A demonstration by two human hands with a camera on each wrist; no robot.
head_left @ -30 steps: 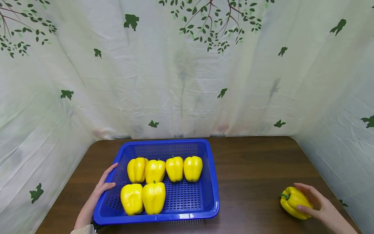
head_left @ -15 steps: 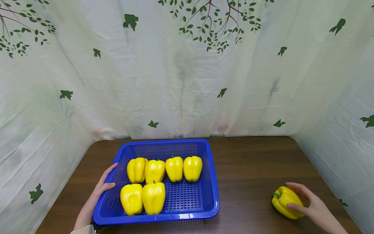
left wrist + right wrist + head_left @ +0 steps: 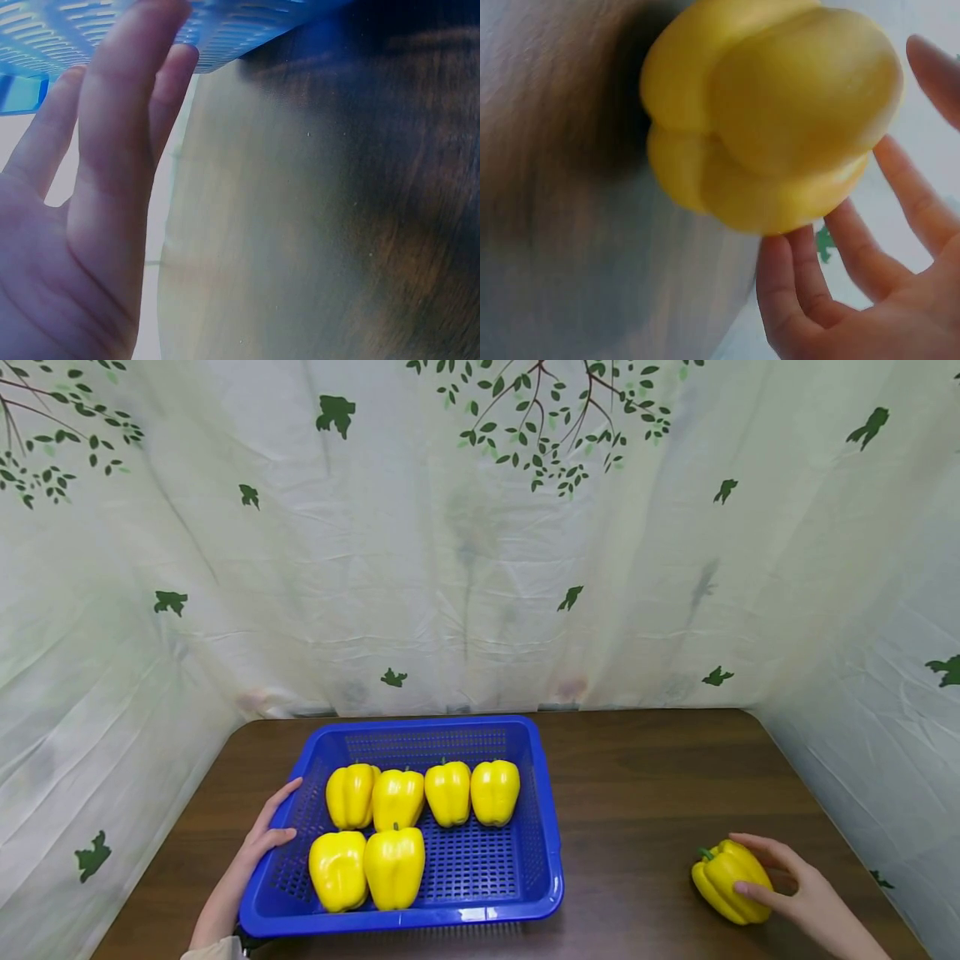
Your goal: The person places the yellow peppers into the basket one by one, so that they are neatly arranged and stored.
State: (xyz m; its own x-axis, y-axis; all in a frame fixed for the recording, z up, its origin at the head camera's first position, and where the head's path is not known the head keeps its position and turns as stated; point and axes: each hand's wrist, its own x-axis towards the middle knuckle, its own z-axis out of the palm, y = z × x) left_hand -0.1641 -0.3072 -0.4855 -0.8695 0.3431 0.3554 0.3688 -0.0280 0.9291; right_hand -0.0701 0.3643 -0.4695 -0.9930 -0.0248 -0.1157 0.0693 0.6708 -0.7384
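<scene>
My right hand [image 3: 797, 878] holds a yellow bell pepper [image 3: 723, 883] with a green stem, low at the table's right. Seen from the right wrist, the pepper's lobed bottom [image 3: 780, 112] faces the camera, with several fingertips against its side and the thumb close by. At the left, my left hand [image 3: 262, 839] rests against the side of a blue plastic basket [image 3: 553, 827]. The left wrist view has its fairly straight fingers [image 3: 112, 112] under the perforated basket. Several yellow bell peppers [image 3: 394, 868] lie inside, in a back row and a shorter front row.
The brown wooden table [image 3: 637, 777] extends between the basket and the held pepper. A pale curtain [image 3: 465, 568] with leaf prints surrounds it at the back and both sides. Inside the basket, the bare mesh floor [image 3: 472, 872] shows at the front right.
My right hand and the bell pepper have shifted left across the table, mostly in the first half second. The pepper has turned slightly. My left hand and the basket stay in place.
</scene>
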